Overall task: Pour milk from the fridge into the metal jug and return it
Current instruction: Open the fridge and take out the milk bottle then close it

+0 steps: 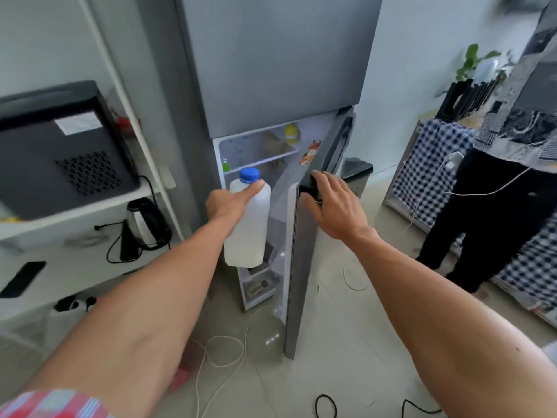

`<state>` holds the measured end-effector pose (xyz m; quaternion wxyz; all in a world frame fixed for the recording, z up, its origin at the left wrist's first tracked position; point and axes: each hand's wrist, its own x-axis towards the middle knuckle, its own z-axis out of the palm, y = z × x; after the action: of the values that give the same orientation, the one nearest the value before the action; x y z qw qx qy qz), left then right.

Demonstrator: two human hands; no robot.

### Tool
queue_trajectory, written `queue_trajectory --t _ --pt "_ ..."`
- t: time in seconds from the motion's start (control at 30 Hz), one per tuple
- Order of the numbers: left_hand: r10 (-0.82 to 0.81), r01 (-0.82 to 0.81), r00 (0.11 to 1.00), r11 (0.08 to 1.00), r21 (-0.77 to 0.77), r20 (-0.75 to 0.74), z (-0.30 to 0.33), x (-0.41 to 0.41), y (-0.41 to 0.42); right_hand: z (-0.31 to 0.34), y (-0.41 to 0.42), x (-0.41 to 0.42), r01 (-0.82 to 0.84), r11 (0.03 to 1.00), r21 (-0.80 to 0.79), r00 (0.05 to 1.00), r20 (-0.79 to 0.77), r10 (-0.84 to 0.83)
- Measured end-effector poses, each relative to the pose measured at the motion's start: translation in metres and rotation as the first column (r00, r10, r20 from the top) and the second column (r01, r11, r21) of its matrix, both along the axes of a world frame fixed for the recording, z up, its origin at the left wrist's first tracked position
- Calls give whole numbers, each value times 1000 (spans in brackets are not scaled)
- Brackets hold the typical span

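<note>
1. Nearest: two bare forearms reaching forward; red-and-white checked sleeve (51, 402) cut off at bottom left corner.
2. Left hand (229, 203) wrapped round a white milk bottle (248, 230), thumb laid along its shoulder just under the blue cap (249, 175); fingers hidden behind the bottle.
3. Bottle upright, held in the air in front of the open lower compartment of the fridge (271, 70), beside the door's inner face.
4. Right hand (334, 203) gripping the dark handle (307, 188) on the edge of the lower door (301, 267), fingers curled over it; door swung partway open, seen edge-on.
5. Inside: a clear shelf, a green bottle (226, 165), a yellowish bottle (291, 132), an orange carton (310, 152) in the door; all blurred, labels unreadable.
6. Left: black microwave (60, 152) and kettle (144, 227) on white shelving.
7. Right: another person (497, 191), head out of frame, beside a checked cloth (428, 176).
8. Floor: white cable (223, 351) looping, dark cables cut off at bottom edge.
</note>
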<state>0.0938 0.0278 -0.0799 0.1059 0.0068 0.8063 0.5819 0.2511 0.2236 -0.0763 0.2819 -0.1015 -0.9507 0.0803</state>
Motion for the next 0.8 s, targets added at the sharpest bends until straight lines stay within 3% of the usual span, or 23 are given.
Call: queue_trajectory --t 0.33,0.6,0.7,0.8 --pt "73 -70 997 995 68 -33 5 -50 -65 3 -61 -115 -26 995 -94 984 174 43" --pt "92 -91 996 994 54 -22 -3 -85 -94 -4 -76 -186 -59 994 -93 974 212 78" --pt "97 -95 995 992 77 -19 -6 -97 -100 -8 -89 -199 -3 955 -296 995 99 34" --pt "88 -86 996 992 90 -21 -9 -103 -102 -15 -111 -211 93 718 -690 987 -29 -156"
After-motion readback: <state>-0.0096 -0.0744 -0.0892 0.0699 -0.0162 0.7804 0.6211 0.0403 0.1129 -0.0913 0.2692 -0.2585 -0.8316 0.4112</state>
